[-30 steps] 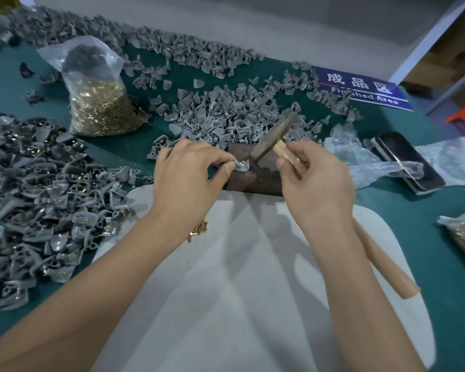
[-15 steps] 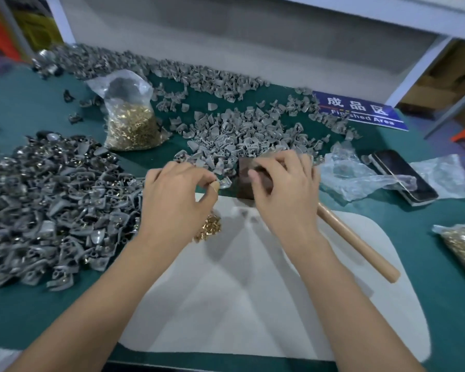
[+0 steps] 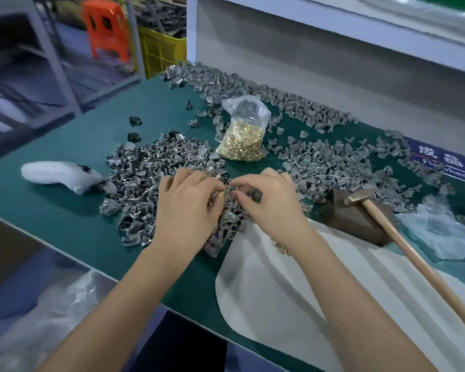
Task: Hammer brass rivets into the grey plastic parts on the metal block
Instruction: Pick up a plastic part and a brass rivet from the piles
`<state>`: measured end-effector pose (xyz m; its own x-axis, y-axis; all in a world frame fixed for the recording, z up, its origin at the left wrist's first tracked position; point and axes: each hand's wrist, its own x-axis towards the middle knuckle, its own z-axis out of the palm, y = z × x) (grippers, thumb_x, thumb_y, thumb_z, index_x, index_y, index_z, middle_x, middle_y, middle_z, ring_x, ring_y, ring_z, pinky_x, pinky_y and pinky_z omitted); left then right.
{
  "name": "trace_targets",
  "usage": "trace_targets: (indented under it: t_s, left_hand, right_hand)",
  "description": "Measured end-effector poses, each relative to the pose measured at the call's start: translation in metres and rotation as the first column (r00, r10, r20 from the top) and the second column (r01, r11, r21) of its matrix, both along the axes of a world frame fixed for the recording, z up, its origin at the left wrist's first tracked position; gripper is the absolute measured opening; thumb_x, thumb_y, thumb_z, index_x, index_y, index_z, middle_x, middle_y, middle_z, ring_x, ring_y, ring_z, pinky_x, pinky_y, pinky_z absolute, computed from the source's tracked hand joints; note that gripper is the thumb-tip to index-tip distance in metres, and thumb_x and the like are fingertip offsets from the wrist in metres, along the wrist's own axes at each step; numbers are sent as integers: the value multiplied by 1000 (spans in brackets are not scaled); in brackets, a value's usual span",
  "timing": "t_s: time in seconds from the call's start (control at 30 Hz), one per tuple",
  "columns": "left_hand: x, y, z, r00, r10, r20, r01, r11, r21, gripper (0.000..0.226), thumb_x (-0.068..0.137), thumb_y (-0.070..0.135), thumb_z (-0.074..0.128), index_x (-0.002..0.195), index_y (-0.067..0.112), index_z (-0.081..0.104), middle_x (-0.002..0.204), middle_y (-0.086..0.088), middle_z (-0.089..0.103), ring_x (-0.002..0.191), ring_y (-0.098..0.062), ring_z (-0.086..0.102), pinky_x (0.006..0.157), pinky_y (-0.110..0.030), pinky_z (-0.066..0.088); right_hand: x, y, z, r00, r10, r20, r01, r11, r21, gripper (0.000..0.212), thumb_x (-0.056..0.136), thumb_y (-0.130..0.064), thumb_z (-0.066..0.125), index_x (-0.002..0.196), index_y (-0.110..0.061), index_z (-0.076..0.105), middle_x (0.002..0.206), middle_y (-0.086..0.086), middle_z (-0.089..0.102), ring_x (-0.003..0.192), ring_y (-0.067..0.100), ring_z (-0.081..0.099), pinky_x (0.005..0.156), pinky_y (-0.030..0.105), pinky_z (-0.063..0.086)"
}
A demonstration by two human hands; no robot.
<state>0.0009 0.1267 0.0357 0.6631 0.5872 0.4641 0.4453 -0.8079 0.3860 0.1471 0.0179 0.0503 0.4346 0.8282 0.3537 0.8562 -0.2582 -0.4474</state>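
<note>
Hands meet over the near edge of the pile of grey plastic parts (image 3: 156,189) on the green table (image 3: 65,210): the left hand (image 3: 184,210) and the right hand (image 3: 271,202) have their fingertips together, curled around a small grey part (image 3: 230,196) pinched between them, though blur hides exactly how each finger grips it. The metal block (image 3: 352,218) sits well to the right, near the white cloth (image 3: 293,304), with nothing on its top but the head of the hammer (image 3: 403,245), whose wooden handle runs down toward the lower right. A few loose brass rivets (image 3: 281,248) lie on the cloth just under the right wrist. Behind the hands stands a clear bag of brass rivets (image 3: 242,140), and a second spread of grey parts (image 3: 333,162) lies to its right. A white glove (image 3: 57,173) rests left of the pile. Crumpled clear plastic (image 3: 440,232) lies beyond the hammer, and a blue sign (image 3: 446,162) lies at the far right edge.
</note>
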Motion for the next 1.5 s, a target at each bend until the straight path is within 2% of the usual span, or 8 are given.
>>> trace_targets:
  t_s: [0.37,0.5,0.67,0.77,1.07,1.3,1.43,1.5]
  left_hand:
    - [-22,34,2,999,-28,-33,22,986,-168,15,96,40,65,105,40,76,102,15,64,107,-15,48,95,-34,32]
    - [-10,21,7,981,-189,40,193,958,-211,11,95,34,67,101,32,77,87,16,64,92,-11,57,92,-40,48]
    - [33,-16,11,923,-384,38,380,889,-255,7,94,31,69,93,29,75,85,13,63,83,-6,55,77,-37,50]
    - [71,-40,15,852,-523,-4,490,801,-345,8,95,32,66,90,35,71,86,18,62,84,-1,56,74,-31,50]
    - [159,-46,21,736,-568,-368,563,815,-133,34,96,43,66,129,36,64,116,9,59,115,-15,53,90,-39,49]
    - [158,-48,-8,770,-549,-323,558,826,-74,33,92,49,68,123,38,70,113,9,50,114,-14,42,78,-29,35]
    - [159,-50,-9,763,-588,-267,599,799,-50,25,93,44,68,114,31,74,111,8,55,115,-16,43,87,-31,40]
    - [158,-52,-10,780,-591,-207,599,800,-27,24,93,41,68,113,28,74,111,8,58,113,-16,46,88,-31,38]
  right_hand:
    - [-5,24,-5,1000,4,27,-2,997,-73,17,96,-39,65,111,-39,73,86,-21,65,91,11,49,87,40,41]
    - [22,-16,-2,992,-121,38,122,992,-25,17,95,-38,64,106,-32,76,94,-18,72,95,15,56,90,47,48]
    - [59,-91,-3,898,-425,115,419,905,68,13,95,-20,66,97,-25,77,89,-11,73,84,9,51,78,31,42]
    - [74,-125,-4,848,-487,208,491,870,39,12,94,-19,65,93,-21,77,86,-4,72,82,18,51,79,39,45]
    - [87,-144,-16,909,-393,137,392,919,39,13,95,-23,66,101,-21,78,97,-5,74,90,25,60,83,48,46]
    - [74,-139,-15,934,-346,86,340,937,83,12,95,-18,68,99,-18,79,91,-3,71,90,17,56,82,30,43]
    - [69,-138,-11,946,-318,63,314,947,74,10,94,-18,69,98,-19,79,85,-8,69,83,7,54,78,26,43]
    - [68,-140,-8,972,-234,-9,234,970,58,9,91,-15,72,95,-19,79,79,-19,62,75,-3,52,71,13,39]
